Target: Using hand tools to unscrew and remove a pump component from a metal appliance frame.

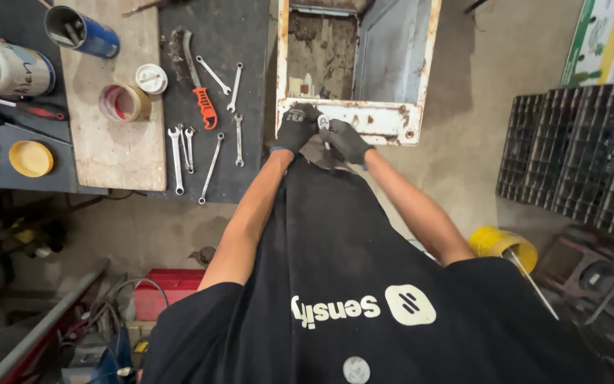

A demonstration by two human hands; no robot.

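Together, left hand [297,126], right hand [345,140], pinching small wrench [323,122] between them, on rusty frame [381,117]

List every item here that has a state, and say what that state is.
left hand: gloved, gripping the frame edge
right hand: gloved, on a small wrench
rusty white frame: open, paint flaking
blue can: open, on its side
tape roll: lying flat
yellow bucket: open, stick inside

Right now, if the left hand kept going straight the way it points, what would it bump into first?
The left hand already rests on the rusty white metal frame, so it would press into that front rail. Beyond lies the frame's grimy inside, though depth is hard to judge.
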